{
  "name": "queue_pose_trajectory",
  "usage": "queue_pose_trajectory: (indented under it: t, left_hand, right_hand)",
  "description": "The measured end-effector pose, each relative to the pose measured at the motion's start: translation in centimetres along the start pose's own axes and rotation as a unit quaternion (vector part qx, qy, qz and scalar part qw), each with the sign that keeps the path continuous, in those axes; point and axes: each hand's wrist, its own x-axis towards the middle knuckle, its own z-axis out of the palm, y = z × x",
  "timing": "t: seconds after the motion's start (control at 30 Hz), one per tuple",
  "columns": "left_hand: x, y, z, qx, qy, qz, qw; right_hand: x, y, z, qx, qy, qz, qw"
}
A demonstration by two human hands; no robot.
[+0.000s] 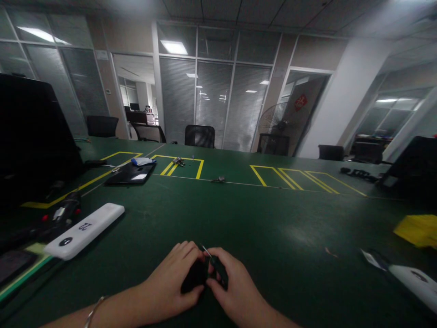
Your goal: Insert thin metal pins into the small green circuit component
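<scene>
Both hands are close together above the green table, near the bottom middle of the head view. My left hand (177, 278) is curled around a black object (193, 277), its kind hidden by shadow and fingers. A bracelet circles the left wrist. My right hand (235, 280) is closed on what looks like a small screwdriver (220, 272), with a dark handle and a thin metal shaft. The shaft points up and to the left, toward the left fingertips. Whether the tool touches the black object I cannot tell.
The green table (266, 228) carries yellow tape outlines. A white power bank (85, 230) marked 22 lies at left, beside black gear. Farther back are a black tablet (131, 173) and small metal parts (178, 161). At right are a yellow object (416, 230) and a white device (413, 282).
</scene>
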Motion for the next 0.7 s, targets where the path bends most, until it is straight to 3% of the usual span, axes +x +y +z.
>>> queue_pose_trajectory:
  t: [0.43,0.57,0.7]
  left_hand:
    - [0.0,-0.2,-0.3,-0.052,-0.008,-0.002,0.999]
    - [0.3,-0.7,0.0,-0.163,0.016,-0.02,0.986]
    - [0.8,-1.2,0.7,-0.349,0.017,-0.075,0.934]
  right_hand:
    - [0.2,0.0,0.0,0.006,0.001,0.017,1.0]
    - [0.4,0.2,-0.1,0.048,0.034,0.012,0.998]
    - [0.3,0.5,-0.3,0.097,0.096,0.013,0.991]
